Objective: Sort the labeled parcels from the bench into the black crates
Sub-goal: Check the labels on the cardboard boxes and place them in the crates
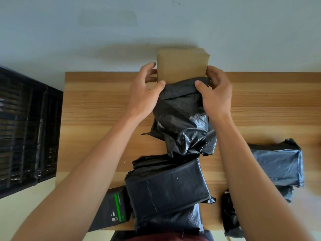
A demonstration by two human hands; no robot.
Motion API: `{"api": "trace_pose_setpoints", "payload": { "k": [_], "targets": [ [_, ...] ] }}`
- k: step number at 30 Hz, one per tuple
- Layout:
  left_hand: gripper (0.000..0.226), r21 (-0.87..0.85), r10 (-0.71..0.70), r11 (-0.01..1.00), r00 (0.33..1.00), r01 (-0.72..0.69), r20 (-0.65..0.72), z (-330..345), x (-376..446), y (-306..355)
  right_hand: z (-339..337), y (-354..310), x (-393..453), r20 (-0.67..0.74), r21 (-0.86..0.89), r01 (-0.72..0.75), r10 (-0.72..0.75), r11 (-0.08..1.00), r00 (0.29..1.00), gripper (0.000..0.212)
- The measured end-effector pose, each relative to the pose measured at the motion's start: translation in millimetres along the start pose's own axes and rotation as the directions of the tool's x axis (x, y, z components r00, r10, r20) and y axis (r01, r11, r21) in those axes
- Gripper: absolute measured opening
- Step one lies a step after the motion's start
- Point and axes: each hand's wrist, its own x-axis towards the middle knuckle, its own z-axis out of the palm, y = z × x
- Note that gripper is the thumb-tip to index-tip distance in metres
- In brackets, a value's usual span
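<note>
A cardboard box is being held at the 12 o'clock edge of the wooden surface, its near end sitting in the mouth of a black plastic bag. The left hand is being curled around the box's left side, the thumb touching the bag's rim. The right hand is pinching the bag's rim against the box's right side. It is judged that this parcel is being taken up for sorting. Three other wrapped parcels are lying at 5 to 6 o'clock, the biggest nearest. The black crate is standing at 9 o'clock, so a lift leftwards is called for next.
</note>
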Motion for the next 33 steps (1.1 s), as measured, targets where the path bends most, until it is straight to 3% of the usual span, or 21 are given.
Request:
{"api": "trace_pose_setpoints", "payload": {
  "k": [4, 8, 12, 20, 29, 33],
  "targets": [
    [0.067, -0.055, 0.078, 0.996, 0.997, -0.077, 0.014, -12, -16, 14, -8, -19, -20, 0.021, -0.025, 0.117, -0.116, 0.993, 0.993, 0.072],
    [0.059, -0.145, 0.128, 0.982, 0.992, -0.125, 0.012, -26, -35, 25, -15, -39, -46, -0.008, 0.054, 0.139, -0.139, 0.989, 0.990, 0.042],
    [0.045, -0.177, 0.146, 0.972, 0.987, -0.156, -0.070, -35, -61, 32, -17, -50, -73, -0.048, 0.116, 0.152, -0.148, 0.981, 0.988, 0.025],
    [0.030, -0.181, 0.136, 0.971, 0.983, -0.156, -0.119, -62, -111, 25, -7, -53, -127, -0.085, 0.115, 0.135, -0.126, 0.984, 0.988, 0.044],
    [0.043, -0.236, 0.138, 0.961, 0.989, -0.145, -0.046, -98, -148, 16, 9, -52, -175, -0.017, 0.111, 0.208, -0.207, 0.972, 0.978, 0.040],
    [0.037, -0.268, 0.118, 0.954, 0.990, -0.133, -0.074, -113, -156, 9, 20, -53, -195, 0.000, 0.186, 0.150, -0.153, 0.971, 0.988, 0.022]
  ]
}}
